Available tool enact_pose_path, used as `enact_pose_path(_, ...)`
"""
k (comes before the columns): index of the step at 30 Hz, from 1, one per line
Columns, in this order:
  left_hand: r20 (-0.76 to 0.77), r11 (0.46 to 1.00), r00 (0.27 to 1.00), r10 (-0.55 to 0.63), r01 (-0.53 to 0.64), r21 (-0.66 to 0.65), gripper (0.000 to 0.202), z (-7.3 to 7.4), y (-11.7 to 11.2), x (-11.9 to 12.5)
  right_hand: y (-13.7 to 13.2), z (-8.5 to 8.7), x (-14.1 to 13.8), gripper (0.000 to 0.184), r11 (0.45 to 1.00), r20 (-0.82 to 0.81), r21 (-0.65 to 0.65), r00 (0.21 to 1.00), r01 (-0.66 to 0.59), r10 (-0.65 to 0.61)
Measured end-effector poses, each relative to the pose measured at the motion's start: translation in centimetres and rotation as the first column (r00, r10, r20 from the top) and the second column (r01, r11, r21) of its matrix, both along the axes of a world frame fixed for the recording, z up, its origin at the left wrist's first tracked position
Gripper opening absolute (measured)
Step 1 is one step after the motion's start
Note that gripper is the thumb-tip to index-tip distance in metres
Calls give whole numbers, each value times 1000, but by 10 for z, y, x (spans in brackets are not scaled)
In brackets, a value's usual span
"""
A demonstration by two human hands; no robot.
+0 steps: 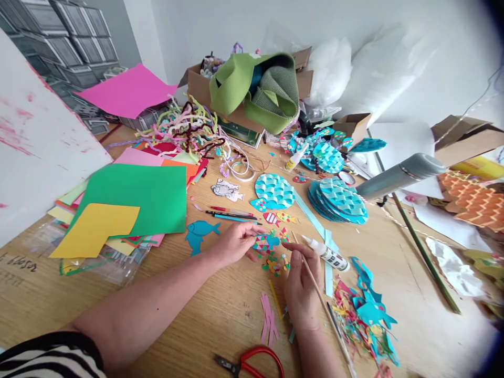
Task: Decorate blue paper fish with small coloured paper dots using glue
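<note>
Over the counter (220, 336), stick (319, 294) is held by right hand (301, 283), glue (329, 255) placed at its two o'clock, apparently for reach; fish (264, 242) is held, presumably for steadiness, by left hand (235, 242).

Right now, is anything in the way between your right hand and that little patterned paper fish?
Nothing visible stands between the right hand and the paper fish. Paper dots lie on the fish's near side, and the glue bottle is off to the right.

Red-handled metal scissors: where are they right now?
In the head view, the red-handled metal scissors lie at the bottom edge, near the middle, below the narrow pink paper strips and left of the bare right hand.
</note>
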State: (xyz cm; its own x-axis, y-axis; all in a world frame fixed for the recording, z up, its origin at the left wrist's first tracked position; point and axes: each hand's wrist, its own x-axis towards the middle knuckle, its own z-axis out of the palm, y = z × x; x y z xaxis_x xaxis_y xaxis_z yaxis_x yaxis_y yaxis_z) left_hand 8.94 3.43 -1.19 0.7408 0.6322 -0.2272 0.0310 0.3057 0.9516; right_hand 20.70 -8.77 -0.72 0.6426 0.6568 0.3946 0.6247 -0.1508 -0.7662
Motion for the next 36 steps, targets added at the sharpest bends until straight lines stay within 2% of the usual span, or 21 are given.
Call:
enact_pose_path(6,36,995,997,-61,64,-76,35,4,-4,1,1,-9,4,19,1000,-118,7,993,-13,14)
enact_pose_path(14,61,978,992,-109,118,-174,38,11,-4,-2,0,-11,3,22,999,-172,-40,985,7,-14)
enact_pose_path(20,3,979,993,-117,116,-165,32,7,-6,0,1,-18,4,22,999,-167,43,985,-30,37)
enact_pose_path(24,-2,982,998,-70,68,-178,36,7,-7,2,-2,-9,0,20,994,-78,109,997,-9,18)
enact_pose_path(28,6,985,1000,-26,26,-172,45,8,-7,2,-9,0,-4,26,964,30,208,986,-168,165)
enact_pose_path(32,12,988,1000,-29,31,-148,51,10,-7,2,-12,-2,-5,28,931,77,187,950,-312,303)
enact_pose_path(36,4,990,1000,-22,22,-142,55,13,-7,1,-13,-7,-3,24,922,111,144,931,-360,347)
